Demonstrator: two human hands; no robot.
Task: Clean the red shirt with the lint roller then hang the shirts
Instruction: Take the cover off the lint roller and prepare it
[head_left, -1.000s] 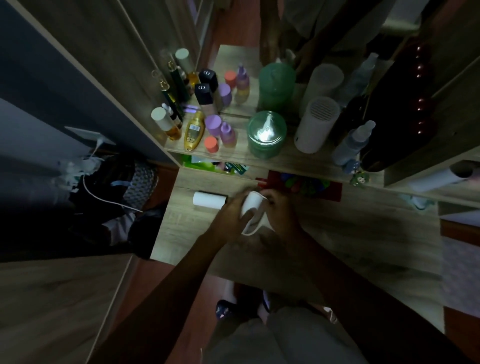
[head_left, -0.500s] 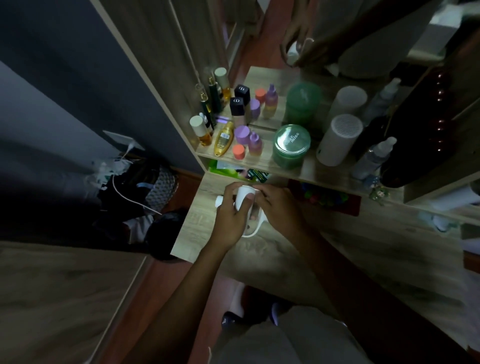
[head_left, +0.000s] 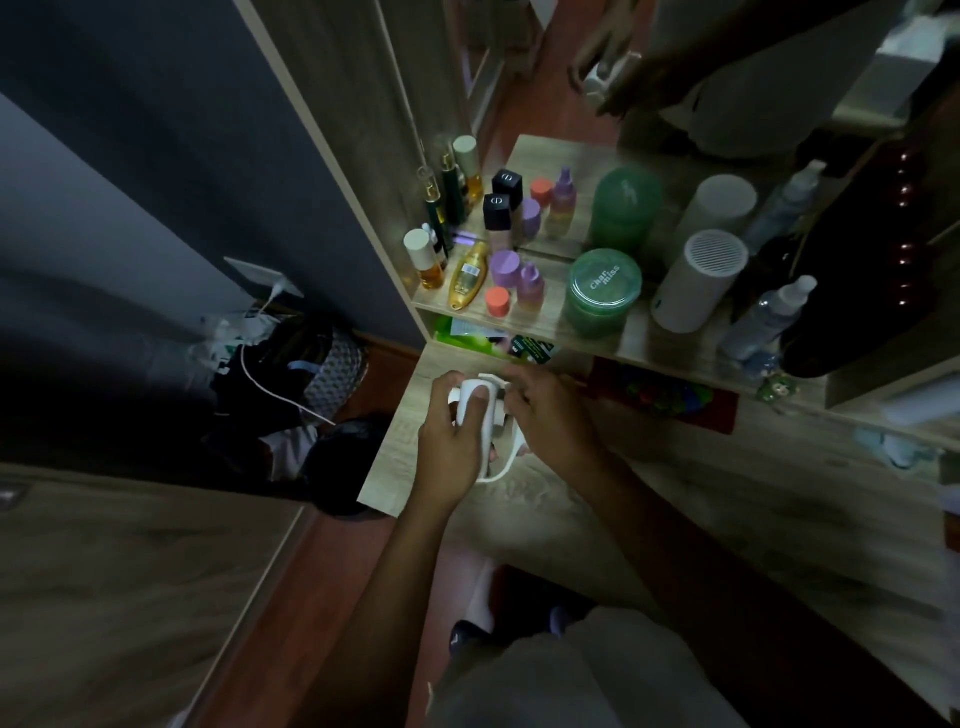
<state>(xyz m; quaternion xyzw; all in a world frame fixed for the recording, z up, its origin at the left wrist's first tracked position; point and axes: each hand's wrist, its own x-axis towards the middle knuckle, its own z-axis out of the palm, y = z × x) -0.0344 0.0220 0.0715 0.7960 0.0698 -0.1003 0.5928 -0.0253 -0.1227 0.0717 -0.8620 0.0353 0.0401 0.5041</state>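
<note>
Left hand (head_left: 452, 441) is wrapping the roller (head_left: 475, 415), right hand (head_left: 550, 421) is pinching its side; a hard tug is risking dropping it onto the table (head_left: 675, 493).

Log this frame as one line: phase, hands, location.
phase: handling lint roller | left hand: grips roller body | right hand: holds handle side | location: above wooden table

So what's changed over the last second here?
The left hand and right hand have carried the white plastic lint roller leftward over the wooden desk; the left hand now wraps its body, thumb on front. The small white roll lying there is almost hidden behind the left hand. Both hands still hold the roller; the coloured shelf bottles are unmoved.
</note>
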